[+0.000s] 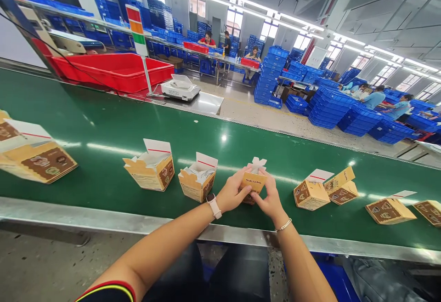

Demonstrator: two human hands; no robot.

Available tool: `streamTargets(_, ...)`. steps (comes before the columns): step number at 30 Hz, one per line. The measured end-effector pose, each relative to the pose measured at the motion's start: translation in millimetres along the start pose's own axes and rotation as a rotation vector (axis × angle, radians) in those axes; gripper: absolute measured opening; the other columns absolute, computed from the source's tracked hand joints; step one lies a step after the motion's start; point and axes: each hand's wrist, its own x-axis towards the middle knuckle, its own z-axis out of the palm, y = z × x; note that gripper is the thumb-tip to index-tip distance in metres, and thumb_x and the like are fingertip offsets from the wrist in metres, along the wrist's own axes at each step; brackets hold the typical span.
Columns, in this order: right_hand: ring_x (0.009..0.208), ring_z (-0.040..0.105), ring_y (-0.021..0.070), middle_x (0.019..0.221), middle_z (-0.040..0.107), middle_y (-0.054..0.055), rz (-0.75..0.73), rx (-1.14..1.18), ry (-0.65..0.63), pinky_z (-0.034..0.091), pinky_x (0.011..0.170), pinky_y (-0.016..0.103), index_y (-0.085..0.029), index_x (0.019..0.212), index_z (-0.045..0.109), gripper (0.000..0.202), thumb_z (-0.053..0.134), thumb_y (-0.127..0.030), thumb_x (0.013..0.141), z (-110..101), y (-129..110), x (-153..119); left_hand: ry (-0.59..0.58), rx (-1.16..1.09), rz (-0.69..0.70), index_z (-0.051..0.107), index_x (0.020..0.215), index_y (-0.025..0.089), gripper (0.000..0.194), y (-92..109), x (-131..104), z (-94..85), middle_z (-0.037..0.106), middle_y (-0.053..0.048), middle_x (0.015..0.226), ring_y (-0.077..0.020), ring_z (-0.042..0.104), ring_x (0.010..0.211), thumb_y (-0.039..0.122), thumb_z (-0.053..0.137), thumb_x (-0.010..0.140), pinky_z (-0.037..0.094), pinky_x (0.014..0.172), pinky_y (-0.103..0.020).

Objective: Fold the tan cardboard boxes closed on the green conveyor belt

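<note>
Both of my hands are wrapped round one small brown and tan carton (254, 181) over the green belt. My left hand (234, 192) grips its left side, thumb on the front, while my right hand (268, 196) closes on the right side. White flaps stand up at the carton's top; my fingers partly hide its body. Left of my hands sits an open carton (197, 184) with silvery packing showing inside, and another open carton (151, 168) stands beyond it. On the right are a carton (312, 194) with a raised white flap and a carton (342, 189) with a tan flap up.
The green conveyor belt (103, 127) runs across, edged by a metal rail (155, 224). More cartons (391, 210) lie at both ends. Behind the belt are a red tray (117, 74), a scale (181, 88) and a signal light (137, 31). Blue crates (272, 74) and several people are farther back.
</note>
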Motion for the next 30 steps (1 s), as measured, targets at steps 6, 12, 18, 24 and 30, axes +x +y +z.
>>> streamTargets(6, 0.095, 0.058, 0.0252, 0.094, 0.067, 0.008, 0.078, 0.017, -0.138, 0.050, 0.084, 0.043, -0.021, 0.093, 0.065, 0.020, 0.056, -0.033, 0.079, -7.3, 4.0, 4.0, 0.013, 0.184, -0.038, 0.065, 0.102, 0.020, 0.032, -1.5, 9.2, 19.7, 0.067, -0.010, 0.109, -0.0328, 0.041, 0.126, 0.042, 0.056, 0.081, 0.033, 0.103, -0.053)
streamTargets(12, 0.096, 0.057, 0.0298, 0.096, 0.066, 0.012, 0.135, -0.268, -0.155, 0.049, 0.083, 0.047, -0.020, 0.098, 0.066, 0.025, 0.060, -0.033, 0.077, -14.6, -27.2, -11.2, 0.175, 0.087, -0.131, 0.061, 0.092, 0.018, 0.036, -6.2, 25.5, 39.0, 0.066, -0.009, 0.092, -0.0215, 0.061, 0.093, 0.037, 0.031, 0.093, 0.045, 0.089, -0.041)
streamTargets(18, 0.097, 0.063, 0.0291, 0.126, 0.054, 0.019, 0.191, -0.387, 0.038, 0.056, 0.069, 0.039, -0.016, 0.130, 0.049, 0.051, 0.055, -0.031, 0.082, -30.7, -79.7, -43.5, 0.514, 0.116, 0.183, 0.043, 0.111, 0.021, 0.022, 20.0, -18.9, 50.0, 0.053, -0.011, 0.115, -0.0223, 0.051, 0.111, 0.030, 0.040, 0.091, 0.042, 0.092, -0.043)
streamTargets(24, 0.082, 0.065, 0.0202, 0.090, 0.069, 0.006, 0.064, -0.013, 0.477, 0.055, 0.074, 0.038, -0.025, 0.101, 0.067, 0.022, 0.050, -0.025, 0.087, -91.7, -55.5, -33.6, 0.239, 0.235, 0.420, 0.041, 0.116, 0.020, 0.035, 46.4, -58.5, 48.4, 0.056, -0.011, 0.109, -0.0227, 0.054, 0.104, 0.024, 0.050, 0.083, 0.045, 0.086, -0.039)
streamTargets(30, 0.095, 0.063, 0.0260, 0.093, 0.071, 0.010, 0.517, 0.551, 0.007, 0.050, 0.084, 0.044, -0.021, 0.084, 0.073, 0.056, 0.040, -0.067, 0.082, -77.0, 28.5, 1.3, -0.007, 0.371, 0.314, 0.027, 0.136, 0.010, 0.066, 49.2, -48.1, 81.4, 0.040, -0.025, 0.139, -0.0347, 0.033, 0.134, 0.031, 0.054, 0.079, 0.040, 0.096, -0.049)
